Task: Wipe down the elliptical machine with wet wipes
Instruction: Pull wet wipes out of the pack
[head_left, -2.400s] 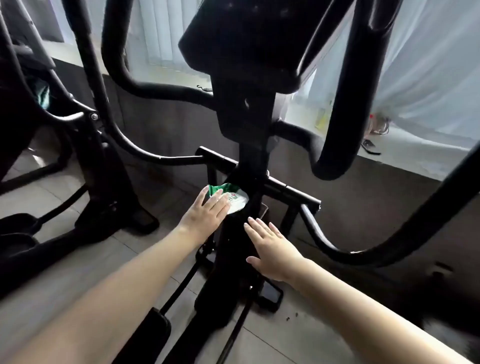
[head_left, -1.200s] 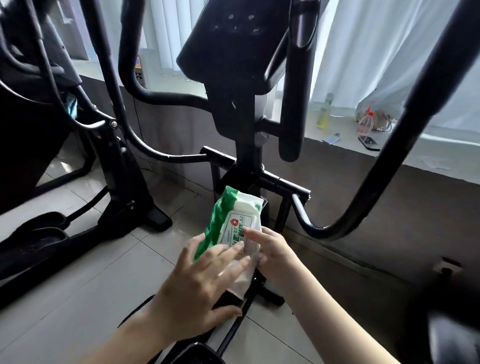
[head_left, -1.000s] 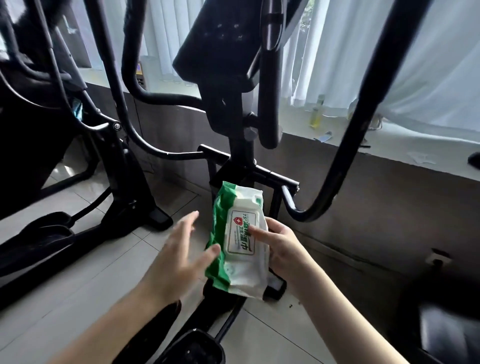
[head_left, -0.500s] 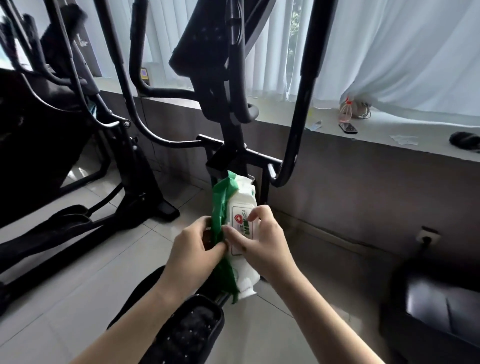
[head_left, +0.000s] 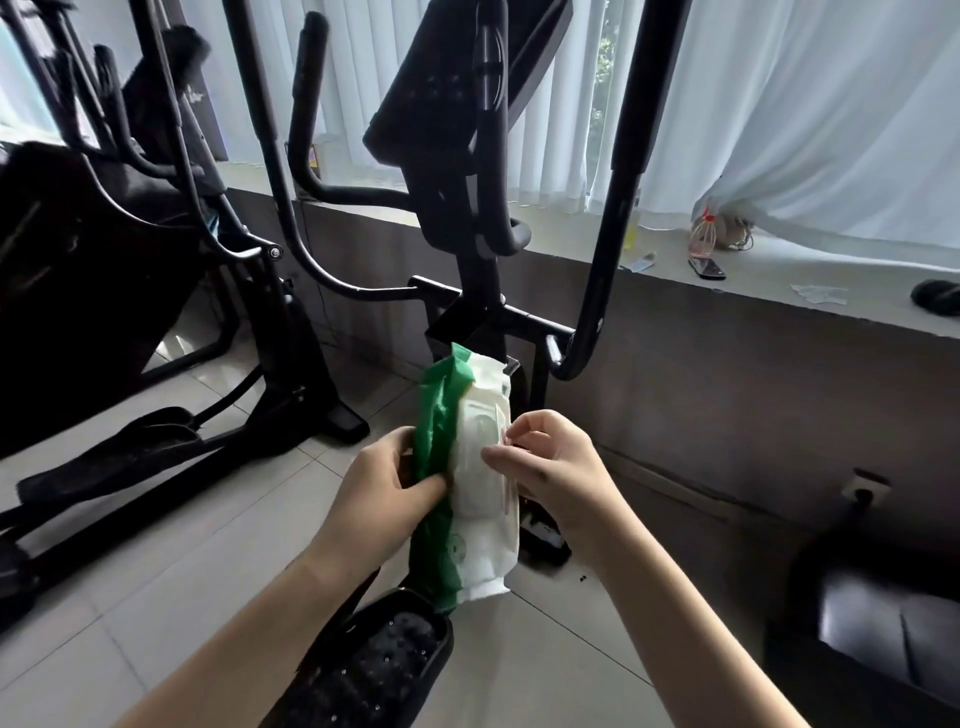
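— Where was the wipes pack (head_left: 483, 483)?
— One pack, held on end before the elliptical machine (head_left: 467, 208), top up. The left hand (head_left: 374, 493) gripped its green edge; the right hand (head_left: 556, 467) pinched its white front.

Floor (head_left: 156, 571): pale glossy tiles with thin grout lines, catching window glare.
Wall (head_left: 727, 415): low, dark grey-brown, running under the windows.
Ledge (head_left: 779, 291): pale sill on top of the wall, with a dark phone (head_left: 706, 268) and small clutter lying on it.
Windows: white vertical blinds (head_left: 363, 78) at centre-left, a sheer white curtain (head_left: 805, 104) at right.
Light: soft daylight through the fabric.
Socket (head_left: 865, 488): low on the wall, at right.
Left side: a second black exercise machine (head_left: 104, 286).
Lower right: a dark padded seat (head_left: 883, 623).
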